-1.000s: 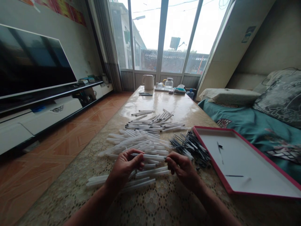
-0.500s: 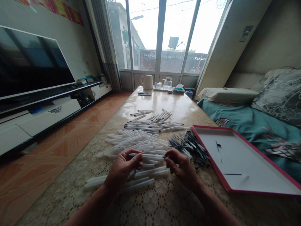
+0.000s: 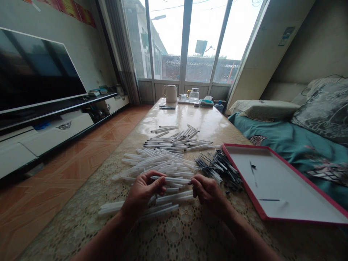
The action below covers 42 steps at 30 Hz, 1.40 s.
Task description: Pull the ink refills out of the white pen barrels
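Observation:
A white pen (image 3: 178, 180) lies level between my two hands, above the table. My left hand (image 3: 149, 185) pinches it near its left end, which pokes out past the fingers. At its dark right end, my right hand (image 3: 203, 186) has its fingers closed; they cover that tip. Under and behind the hands is a pile of translucent white pen barrels (image 3: 152, 163). Thin dark refills (image 3: 208, 166) lie in a heap beyond my right hand, with small black pieces (image 3: 231, 183) beside them. Farther back are several white pens with dark ends (image 3: 176, 143).
A shallow red-rimmed tray (image 3: 246, 188) on the right holds a refill and small bits. At the table's far end stand a beige jug (image 3: 170, 93), a glass pot (image 3: 194, 95) and a tissue pack (image 3: 207, 101). A bed or sofa with teal cover (image 3: 277, 134) borders the right side.
The right hand's fingers have curled in more tightly at the pen's right end. The left hand and the pen have barely moved.

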{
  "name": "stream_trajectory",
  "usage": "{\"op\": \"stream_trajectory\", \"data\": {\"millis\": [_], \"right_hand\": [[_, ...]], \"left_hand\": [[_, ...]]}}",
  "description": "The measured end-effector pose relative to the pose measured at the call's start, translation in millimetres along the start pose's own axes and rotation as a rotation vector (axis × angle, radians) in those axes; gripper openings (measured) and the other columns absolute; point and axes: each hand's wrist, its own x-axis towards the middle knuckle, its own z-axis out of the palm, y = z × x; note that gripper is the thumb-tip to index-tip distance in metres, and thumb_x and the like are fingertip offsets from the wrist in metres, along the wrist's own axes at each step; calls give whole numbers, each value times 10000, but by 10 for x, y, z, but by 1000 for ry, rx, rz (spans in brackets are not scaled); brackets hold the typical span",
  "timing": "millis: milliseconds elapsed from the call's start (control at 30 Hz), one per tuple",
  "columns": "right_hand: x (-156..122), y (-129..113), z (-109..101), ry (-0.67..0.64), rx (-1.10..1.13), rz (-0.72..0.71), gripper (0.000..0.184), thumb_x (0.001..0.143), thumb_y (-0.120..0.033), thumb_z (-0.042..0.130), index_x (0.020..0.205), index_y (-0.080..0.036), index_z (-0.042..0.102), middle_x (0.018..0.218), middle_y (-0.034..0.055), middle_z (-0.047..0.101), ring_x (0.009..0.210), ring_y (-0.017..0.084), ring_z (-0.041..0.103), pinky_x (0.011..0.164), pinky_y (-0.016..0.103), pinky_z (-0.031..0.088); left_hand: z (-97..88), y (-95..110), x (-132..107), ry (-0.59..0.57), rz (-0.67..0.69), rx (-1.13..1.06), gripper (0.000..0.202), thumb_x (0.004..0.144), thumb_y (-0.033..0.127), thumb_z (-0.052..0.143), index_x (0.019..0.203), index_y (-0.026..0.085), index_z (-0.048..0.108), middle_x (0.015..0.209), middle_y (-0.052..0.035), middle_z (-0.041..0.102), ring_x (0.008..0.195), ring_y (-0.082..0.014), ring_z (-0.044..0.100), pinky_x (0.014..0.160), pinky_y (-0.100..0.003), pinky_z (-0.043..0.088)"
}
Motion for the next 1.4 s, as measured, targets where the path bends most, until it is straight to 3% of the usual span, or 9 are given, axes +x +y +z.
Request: {"op": "stream_trajectory", "data": {"millis": [100,267,433,600,767,967,1133,1400], "right_hand": [[-1,13,4,-10,-3,-6,379,961,-432,392,729,-180,555,555,-28,553,431,84,466,451,191,365],[-4,11,7,2,27,30,255,918,-423,495,919,-180,572,601,-33,585,442,91,483,455,196,372],[-7,20,7,-14,-4,-1,404,971,-420,369,681,-186,525,528,-25,549,432,89,466,466,197,362],[-4,6,10,-14,51,40,250,924,-419,485,925,-178,554,612,-30,591,435,88,475,454,194,372],[0,24,24,-29,53,17,410,972,-440,352,709,-181,531,526,-21,548,419,85,453,436,192,350],[-9,75,44,-46,208,116,254,902,-440,529,941,-189,540,623,-37,577,391,70,455,380,179,346],[-19,117,66,-69,223,105,382,968,-465,370,769,-182,532,563,-20,586,342,64,454,351,178,305],[20,24,51,11,461,149,235,856,-396,603,879,-194,485,738,2,651,476,105,599,368,173,398]], "left_hand": [[-5,-4,8,-3,-10,-4,313,608,340,838,766,131,668,522,-1,668,457,-97,576,462,-181,463],[-8,-4,9,0,-18,-25,318,604,337,842,763,127,665,503,1,665,441,-90,571,453,-173,460],[1,5,-7,0,-17,-8,310,610,331,838,765,125,667,511,-4,667,443,-94,570,453,-179,457],[3,8,-4,1,-11,-14,296,622,322,834,770,127,669,516,1,666,449,-88,573,463,-173,461],[-4,1,3,-16,-2,-11,285,642,320,825,782,125,671,521,1,672,444,-80,568,463,-164,457],[-9,-5,11,-17,-11,-16,311,627,338,834,780,123,668,515,8,664,456,-83,578,464,-163,465],[-19,-37,18,-32,18,-8,285,656,327,820,793,125,672,544,-1,677,471,-82,584,472,-163,473],[-56,-53,35,19,-1,-73,326,613,344,845,787,128,673,533,7,674,475,-80,589,466,-152,479]]}}
